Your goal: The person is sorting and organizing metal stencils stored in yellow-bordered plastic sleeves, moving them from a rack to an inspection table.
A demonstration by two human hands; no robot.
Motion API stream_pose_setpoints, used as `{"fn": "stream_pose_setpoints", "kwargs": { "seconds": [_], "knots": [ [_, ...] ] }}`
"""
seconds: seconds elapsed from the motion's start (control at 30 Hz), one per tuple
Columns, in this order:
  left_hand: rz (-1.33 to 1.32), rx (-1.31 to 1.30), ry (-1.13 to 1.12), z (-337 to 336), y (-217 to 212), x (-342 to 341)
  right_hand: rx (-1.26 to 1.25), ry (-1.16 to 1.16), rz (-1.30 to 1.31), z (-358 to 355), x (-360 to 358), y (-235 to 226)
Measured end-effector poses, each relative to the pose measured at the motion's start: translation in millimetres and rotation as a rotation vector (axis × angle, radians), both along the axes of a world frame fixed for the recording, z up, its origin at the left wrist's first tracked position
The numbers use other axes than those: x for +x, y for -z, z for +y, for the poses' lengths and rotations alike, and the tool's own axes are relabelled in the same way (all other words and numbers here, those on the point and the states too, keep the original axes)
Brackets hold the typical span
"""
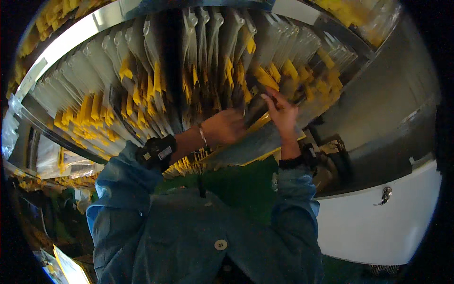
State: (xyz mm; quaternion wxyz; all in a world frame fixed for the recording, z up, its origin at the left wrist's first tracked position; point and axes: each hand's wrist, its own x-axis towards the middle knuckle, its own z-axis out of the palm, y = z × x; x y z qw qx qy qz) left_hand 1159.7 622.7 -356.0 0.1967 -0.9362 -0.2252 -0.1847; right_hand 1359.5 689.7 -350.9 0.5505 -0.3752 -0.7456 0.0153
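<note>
Clear plastic sleeves [156, 45] hang in a dense row, with yellow paper pieces [89, 108] showing at their lower ends. My left hand [224, 127] is in front of the middle of the row, its fingers curled and slightly blurred; what they hold is hidden. To its right, my right hand [283, 113] has thumb and fingers closed together beside a yellow slip [266, 78]. A dark flat piece [257, 110] lies between the two hands, reaching toward the right fingertips. Whether the right fingers grip that piece or the slip, I cannot make out.
A pale curved rail [71, 45] runs above the sleeves, with more yellow material [61, 16] behind it. On the right are a grey metal surface [388, 113] and a white panel [373, 217] with a key lock [386, 195]. Green floor [236, 187] shows below.
</note>
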Motion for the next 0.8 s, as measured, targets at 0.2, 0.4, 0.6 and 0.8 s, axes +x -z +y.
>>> {"fn": "stream_pose_setpoints", "kwargs": {
  "seconds": [0.2, 0.4, 0.6, 0.8],
  "knots": [
    [-0.017, 0.096, -0.114, 31, 7, 35, 0.076, 0.103, -0.123, 4, 3, -8],
    [0.22, 0.101, -0.263, 26, 16, -7, 0.087, 0.031, -0.129, 2, 12, -11],
    [0.009, 0.016, -0.354, 23, 18, 3, 0.211, -0.103, -0.005, -17, 13, -19],
    [-0.098, 0.05, -0.492, 25, 16, 25, 0.132, -0.068, -0.091, -21, 13, -2]
  ]
}}
